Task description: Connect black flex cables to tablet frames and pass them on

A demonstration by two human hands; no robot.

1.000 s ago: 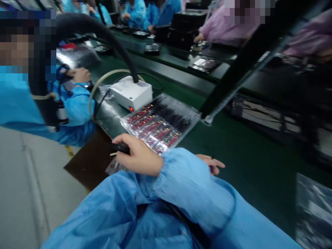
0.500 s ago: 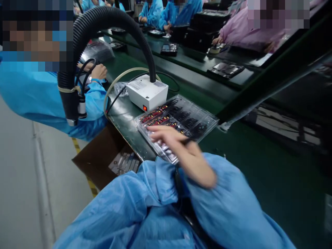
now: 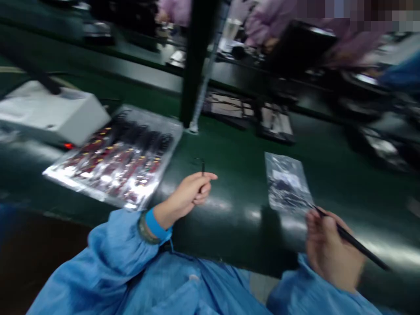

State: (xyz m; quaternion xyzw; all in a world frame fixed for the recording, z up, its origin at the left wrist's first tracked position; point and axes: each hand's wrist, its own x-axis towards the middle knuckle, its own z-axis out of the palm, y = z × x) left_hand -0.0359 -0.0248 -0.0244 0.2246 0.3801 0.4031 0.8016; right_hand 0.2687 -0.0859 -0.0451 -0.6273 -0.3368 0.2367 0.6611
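We see a small, thin black part with a fine curved end (image 3: 203, 168) upright in the left hand (image 3: 185, 197), pinched between thumb and curled fingers above the dark green table (image 3: 226, 245), right of a clear plastic tray of red and black pieces (image 3: 169, 126). The right hand (image 3: 337, 251), lower and nearer us, pinches a long, slim black tool (image 3: 359, 247), its narrow tip pointing toward a clear plastic bag of dark parts (image 3: 287, 181). Blur hides the pieces' details, and we cannot tell whether tip and bag touch.
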